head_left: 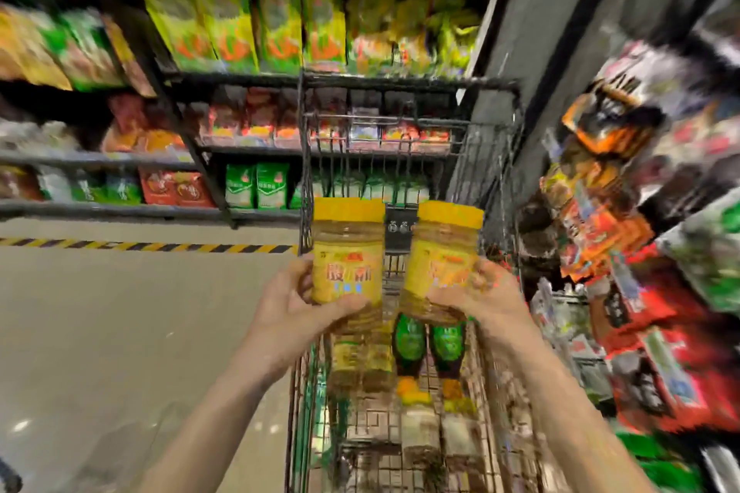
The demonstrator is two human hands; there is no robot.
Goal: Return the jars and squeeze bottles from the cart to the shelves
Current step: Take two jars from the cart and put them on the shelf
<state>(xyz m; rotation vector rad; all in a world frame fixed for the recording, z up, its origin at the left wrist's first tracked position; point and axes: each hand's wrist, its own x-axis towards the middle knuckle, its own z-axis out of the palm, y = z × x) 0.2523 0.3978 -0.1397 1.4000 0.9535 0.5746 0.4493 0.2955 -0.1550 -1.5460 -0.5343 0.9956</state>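
Yellow lids and yellow labels mark the two jars held up over the cart point(306, 156). The left hand point(292, 302) grips the left jar point(347, 252) low on its side, thumb across the foot of the label, fingers wrapped behind and mostly hidden. The right hand point(486, 292) is closed around the right jar point(442, 256) in the same way; that jar tilts a little to the right, and its label print is too smeared to read. The jars stand side by side, a narrow gap between them, and their bases are covered by the hands.

Below them in the wire basket lie two dark squeeze bottles point(428, 344) with green labels, caps pointing toward the camera, just beside each other. Left of these are more jars point(362, 360), seen through the mesh and blurred, so their number cannot be told. Pale shapes nearer the camera in the basket are too indistinct to name.

Shelves point(224, 74) ahead carry green and yellow bags above, red packs and green-and-white bags lower down; all print is blurred. Packets point(608, 236) on the right are streaked with motion and cut off at the edge. A black-and-yellow striped line point(144, 246) crosses the grey floor on the left.
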